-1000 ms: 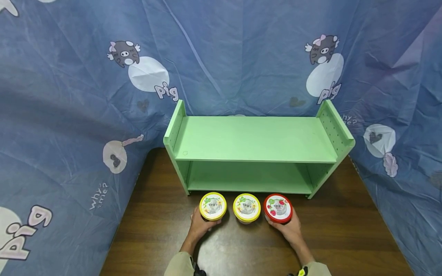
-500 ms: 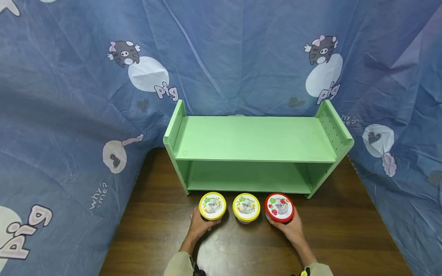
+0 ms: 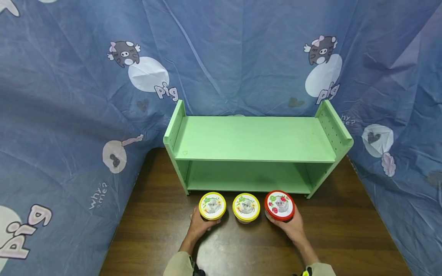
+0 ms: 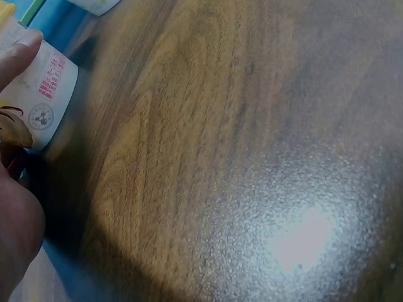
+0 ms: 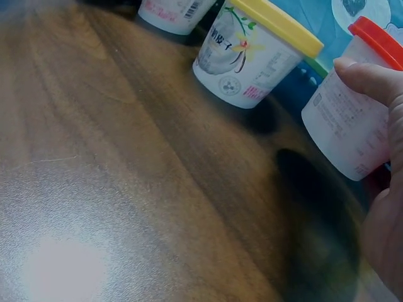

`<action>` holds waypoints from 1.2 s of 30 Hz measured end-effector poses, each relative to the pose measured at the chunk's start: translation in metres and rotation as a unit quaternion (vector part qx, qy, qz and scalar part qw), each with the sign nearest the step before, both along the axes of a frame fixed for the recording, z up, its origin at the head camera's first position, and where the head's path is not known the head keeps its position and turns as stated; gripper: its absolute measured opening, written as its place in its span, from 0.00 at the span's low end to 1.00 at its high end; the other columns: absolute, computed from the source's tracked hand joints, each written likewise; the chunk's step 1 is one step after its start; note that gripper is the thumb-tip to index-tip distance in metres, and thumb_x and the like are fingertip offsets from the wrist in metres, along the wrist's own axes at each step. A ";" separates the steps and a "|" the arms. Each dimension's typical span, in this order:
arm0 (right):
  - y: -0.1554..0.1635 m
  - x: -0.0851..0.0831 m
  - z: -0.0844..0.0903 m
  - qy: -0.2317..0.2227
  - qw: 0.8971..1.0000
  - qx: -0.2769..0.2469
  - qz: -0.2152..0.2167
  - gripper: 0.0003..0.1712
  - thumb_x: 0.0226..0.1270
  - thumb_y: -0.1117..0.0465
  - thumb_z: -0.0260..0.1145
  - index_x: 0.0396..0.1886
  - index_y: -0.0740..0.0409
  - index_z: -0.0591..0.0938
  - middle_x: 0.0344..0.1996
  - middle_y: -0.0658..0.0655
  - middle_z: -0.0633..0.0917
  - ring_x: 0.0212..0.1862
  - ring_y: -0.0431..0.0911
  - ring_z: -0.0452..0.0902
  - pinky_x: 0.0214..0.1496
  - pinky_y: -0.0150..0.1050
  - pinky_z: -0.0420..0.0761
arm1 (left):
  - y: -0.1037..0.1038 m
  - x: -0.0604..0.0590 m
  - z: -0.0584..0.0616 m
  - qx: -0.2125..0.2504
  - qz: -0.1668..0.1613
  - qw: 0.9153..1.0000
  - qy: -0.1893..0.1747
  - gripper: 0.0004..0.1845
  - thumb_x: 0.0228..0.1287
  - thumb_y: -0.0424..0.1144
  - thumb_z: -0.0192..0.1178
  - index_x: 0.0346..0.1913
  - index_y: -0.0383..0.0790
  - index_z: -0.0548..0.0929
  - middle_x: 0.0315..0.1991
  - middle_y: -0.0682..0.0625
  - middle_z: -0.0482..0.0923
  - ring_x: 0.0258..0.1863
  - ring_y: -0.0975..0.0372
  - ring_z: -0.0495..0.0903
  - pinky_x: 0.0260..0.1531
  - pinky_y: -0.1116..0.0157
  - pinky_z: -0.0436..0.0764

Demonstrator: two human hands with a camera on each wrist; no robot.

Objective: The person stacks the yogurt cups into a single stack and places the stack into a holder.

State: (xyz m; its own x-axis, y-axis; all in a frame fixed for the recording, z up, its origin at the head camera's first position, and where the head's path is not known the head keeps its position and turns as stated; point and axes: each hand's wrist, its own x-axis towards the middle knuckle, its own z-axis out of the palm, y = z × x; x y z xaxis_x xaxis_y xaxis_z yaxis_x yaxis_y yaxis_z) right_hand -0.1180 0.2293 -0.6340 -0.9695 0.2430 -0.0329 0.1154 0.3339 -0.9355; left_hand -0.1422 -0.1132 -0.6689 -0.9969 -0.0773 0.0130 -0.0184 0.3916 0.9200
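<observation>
Three lidded tubs line up in front of the green shelf in the head view. My left hand point(image 3: 199, 227) grips the yellow-lidded tub on the left point(image 3: 212, 206); its thumb lies along the white wall of that tub point(image 4: 53, 88) in the left wrist view. Untouched in the middle stands a second yellow-lidded tub point(image 3: 246, 208), its vanilla-flower print facing the right wrist camera. My right hand point(image 3: 292, 227) holds the red-lidded tub point(image 3: 279, 206) by its side, thumb across the wall. In the right wrist view that tub point(image 5: 346, 119) is raised off the table, apart from its shadow.
Behind the tubs stands a two-level green shelf point(image 3: 255, 138) with raised side panels point(image 3: 333, 126). Its lower board point(image 3: 248, 178) lies just beyond the lids. The wooden table point(image 3: 241, 253) reflects a bright light, and a blue patterned cloth point(image 3: 221, 50) hangs behind.
My right hand has lifted the red-lidded tub slightly, and its lid looks a little larger and farther right. My left hand and both yellow-lidded tubs have stayed in place.
</observation>
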 end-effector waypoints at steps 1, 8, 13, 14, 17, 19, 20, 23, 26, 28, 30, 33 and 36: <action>0.000 0.000 0.001 0.002 1.000 -0.001 0.000 0.57 0.37 0.62 0.83 0.70 0.55 0.64 0.62 0.58 0.75 0.53 0.23 0.64 0.57 0.19 0.64 | 0.000 0.000 0.000 0.000 0.000 1.000 0.000 0.47 0.29 0.44 0.81 0.61 0.43 0.75 0.53 0.43 0.80 0.59 0.49 0.70 0.59 0.53 0.52; -0.001 -0.001 0.008 0.013 1.000 -0.015 0.007 0.57 0.36 0.63 0.83 0.70 0.53 0.65 0.61 0.57 0.76 0.54 0.24 0.66 0.56 0.18 0.64 | -0.001 0.000 0.000 0.001 0.000 1.000 0.002 0.47 0.29 0.44 0.81 0.62 0.43 0.74 0.54 0.43 0.79 0.59 0.49 0.70 0.58 0.53 0.53; -0.004 -0.001 0.014 0.014 0.999 -0.025 0.014 0.57 0.37 0.64 0.83 0.70 0.52 0.65 0.59 0.51 0.76 0.54 0.23 0.66 0.56 0.17 0.65 | -0.001 0.000 0.001 0.002 -0.001 1.000 -0.004 0.47 0.29 0.44 0.81 0.62 0.43 0.74 0.55 0.43 0.79 0.60 0.50 0.70 0.59 0.53 0.52; -0.005 -0.001 0.016 0.017 0.999 -0.030 0.015 0.57 0.37 0.64 0.83 0.70 0.51 0.65 0.58 0.49 0.76 0.54 0.23 0.66 0.56 0.17 0.65 | -0.001 0.000 0.001 0.003 -0.001 1.000 -0.007 0.47 0.29 0.45 0.81 0.62 0.43 0.74 0.55 0.43 0.79 0.60 0.50 0.70 0.59 0.53 0.52; -0.009 0.000 0.028 0.031 0.999 -0.039 0.017 0.56 0.36 0.67 0.82 0.70 0.54 0.66 0.53 0.39 0.76 0.54 0.23 0.68 0.56 0.17 0.66 | -0.001 0.001 0.002 0.010 -0.001 1.000 -0.013 0.48 0.29 0.45 0.81 0.63 0.44 0.74 0.56 0.43 0.78 0.62 0.50 0.69 0.60 0.53 0.50; -0.012 0.002 0.039 0.039 0.998 -0.046 0.018 0.55 0.36 0.69 0.81 0.69 0.58 0.67 0.50 0.34 0.75 0.53 0.22 0.69 0.56 0.17 0.67 | -0.002 0.001 0.002 0.011 -0.002 1.000 -0.012 0.48 0.29 0.45 0.81 0.63 0.44 0.74 0.56 0.44 0.78 0.62 0.50 0.69 0.60 0.52 0.50; -0.014 0.004 0.045 0.042 0.998 -0.045 0.019 0.55 0.36 0.70 0.81 0.69 0.59 0.67 0.49 0.32 0.75 0.52 0.21 0.69 0.56 0.16 0.67 | -0.002 0.001 0.002 0.011 -0.003 1.000 -0.013 0.48 0.29 0.45 0.81 0.63 0.44 0.74 0.56 0.44 0.78 0.62 0.50 0.69 0.60 0.52 0.50; -0.017 0.004 0.054 0.042 0.998 -0.038 0.020 0.54 0.36 0.70 0.81 0.69 0.60 0.67 0.50 0.35 0.76 0.52 0.21 0.69 0.56 0.16 0.67 | -0.002 0.000 0.003 0.012 -0.004 1.000 -0.010 0.48 0.30 0.44 0.81 0.63 0.45 0.74 0.56 0.44 0.79 0.62 0.49 0.69 0.60 0.53 0.50; -0.015 0.000 0.046 0.031 0.999 -0.023 0.018 0.56 0.37 0.66 0.82 0.70 0.54 0.66 0.55 0.44 0.77 0.53 0.22 0.68 0.57 0.17 0.66 | -0.002 0.000 0.003 0.010 -0.005 1.000 -0.009 0.48 0.30 0.45 0.81 0.63 0.45 0.74 0.56 0.44 0.79 0.62 0.49 0.69 0.60 0.52 0.50; -0.013 -0.003 0.037 0.029 0.999 -0.016 0.019 0.57 0.37 0.63 0.83 0.70 0.50 0.66 0.59 0.50 0.77 0.54 0.23 0.68 0.57 0.18 0.66 | -0.002 0.000 0.003 0.008 -0.006 1.000 -0.007 0.48 0.30 0.45 0.81 0.63 0.45 0.74 0.56 0.44 0.79 0.62 0.48 0.69 0.59 0.52 0.51; -0.012 -0.004 0.033 0.034 0.999 -0.009 0.020 0.56 0.37 0.62 0.83 0.70 0.50 0.66 0.59 0.53 0.77 0.54 0.25 0.68 0.57 0.19 0.66 | -0.002 0.000 0.002 0.006 -0.005 1.000 -0.004 0.48 0.30 0.45 0.81 0.63 0.44 0.74 0.56 0.43 0.79 0.62 0.48 0.69 0.59 0.52 0.51; -0.013 -0.005 0.033 0.038 0.999 -0.007 0.022 0.56 0.36 0.61 0.83 0.69 0.52 0.66 0.60 0.56 0.78 0.54 0.26 0.68 0.57 0.19 0.66 | -0.001 0.000 0.002 0.005 -0.005 1.000 -0.002 0.47 0.30 0.45 0.81 0.62 0.43 0.74 0.55 0.43 0.79 0.61 0.48 0.70 0.59 0.52 0.52; -0.014 -0.005 0.033 0.037 0.999 -0.006 0.021 0.56 0.36 0.61 0.83 0.69 0.52 0.66 0.59 0.55 0.78 0.54 0.25 0.68 0.57 0.19 0.66 | -0.001 0.001 0.001 0.002 -0.005 1.000 -0.001 0.47 0.30 0.45 0.81 0.62 0.43 0.74 0.54 0.43 0.79 0.60 0.49 0.70 0.59 0.52 0.52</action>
